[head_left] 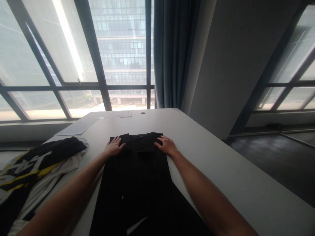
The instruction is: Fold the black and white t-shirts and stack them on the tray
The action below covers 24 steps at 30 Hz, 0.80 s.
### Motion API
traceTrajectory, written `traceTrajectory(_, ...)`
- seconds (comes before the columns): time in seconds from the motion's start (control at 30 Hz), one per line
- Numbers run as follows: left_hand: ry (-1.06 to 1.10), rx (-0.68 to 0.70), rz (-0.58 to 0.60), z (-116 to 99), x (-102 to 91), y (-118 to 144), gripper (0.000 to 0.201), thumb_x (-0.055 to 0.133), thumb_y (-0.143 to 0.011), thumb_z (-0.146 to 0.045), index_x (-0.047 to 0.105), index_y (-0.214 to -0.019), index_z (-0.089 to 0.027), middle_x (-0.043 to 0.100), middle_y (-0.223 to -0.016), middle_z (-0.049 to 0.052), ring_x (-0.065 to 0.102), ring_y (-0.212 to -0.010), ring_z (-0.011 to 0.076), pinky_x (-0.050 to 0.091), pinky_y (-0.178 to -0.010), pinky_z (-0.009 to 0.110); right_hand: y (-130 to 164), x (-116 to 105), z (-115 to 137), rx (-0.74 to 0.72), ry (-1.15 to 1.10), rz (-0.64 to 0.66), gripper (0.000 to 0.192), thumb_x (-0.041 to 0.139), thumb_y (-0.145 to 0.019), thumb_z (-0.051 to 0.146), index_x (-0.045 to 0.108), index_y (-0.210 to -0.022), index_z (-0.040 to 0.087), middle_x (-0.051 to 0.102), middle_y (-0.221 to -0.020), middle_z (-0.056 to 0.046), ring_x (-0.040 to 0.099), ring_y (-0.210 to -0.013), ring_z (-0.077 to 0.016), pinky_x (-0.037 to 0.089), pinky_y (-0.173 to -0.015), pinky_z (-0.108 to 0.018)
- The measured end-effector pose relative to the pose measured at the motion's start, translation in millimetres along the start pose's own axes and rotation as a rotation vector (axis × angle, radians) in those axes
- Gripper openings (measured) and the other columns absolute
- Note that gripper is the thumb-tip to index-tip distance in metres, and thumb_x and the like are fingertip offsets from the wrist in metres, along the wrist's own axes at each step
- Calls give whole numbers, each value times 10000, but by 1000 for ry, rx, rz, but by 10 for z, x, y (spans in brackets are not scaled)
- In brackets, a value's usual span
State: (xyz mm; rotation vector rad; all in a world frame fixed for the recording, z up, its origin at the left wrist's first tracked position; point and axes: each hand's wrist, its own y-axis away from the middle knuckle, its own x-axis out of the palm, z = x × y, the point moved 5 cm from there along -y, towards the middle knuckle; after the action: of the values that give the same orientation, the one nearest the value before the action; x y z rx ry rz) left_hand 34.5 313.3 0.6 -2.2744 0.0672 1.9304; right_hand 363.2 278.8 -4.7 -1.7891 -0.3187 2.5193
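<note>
While flattening black trousers (137, 170) on the table (209, 147), left hand (113, 147) and right hand (166, 145) spread at twelve o'clock, pinning waistband corners.

White table (221, 170) (garments (137, 177), papers (78, 127))

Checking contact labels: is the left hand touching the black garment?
Touching. The head view shows the left hand lying flat, fingers spread, on the far end of the black garment.

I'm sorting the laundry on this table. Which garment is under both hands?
The plain black garment in the middle, with the left hand and right hand flat on its far end. The black, white and yellow pile lies untouched at the left.
</note>
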Motion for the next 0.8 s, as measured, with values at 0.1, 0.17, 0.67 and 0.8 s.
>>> traceTrajectory(0.1,-31,-19,60,4,113,27,708,311,-942,-584,361,-1515,-170,214,-1607,107,160,-1493,279,153,-1187,496,1,-1,2,1,-1,3,621,442,-927,616,534,-1402,227,416,-1522,-88,338,-1417,-242,197,-1173,-412)
traceTrajectory(0.17,-51,-8,47,-10,122,37,727,316,-936,-607,350,-1523,-180,212,-1606,103,137,-1496,283,117,-1192,513,-1,1,4,5,6,3,622,442,-927,613,534,-1402,222,418,-1521,-89,339,-1416,-239,200,-1173,-411)
traceTrajectory(0.67,-20,-44,87,-596,93,149,754,216,-950,-625,305,-1543,-167,173,-1618,104,123,-1498,302,62,-1182,576,-39,17,-18,48,16,-38,583,461,-927,533,537,-1395,192,435,-1508,-100,368,-1394,-237,235,-1156,-381)
traceTrajectory(0.8,0,35,116,-644,15,324,793,292,-912,-690,343,-1525,-189,215,-1613,105,168,-1485,337,108,-1170,592,-35,8,-36,34,-13,-89,516,502,-925,483,576,-1346,195,484,-1462,-106,418,-1350,-248,282,-1125,-390)
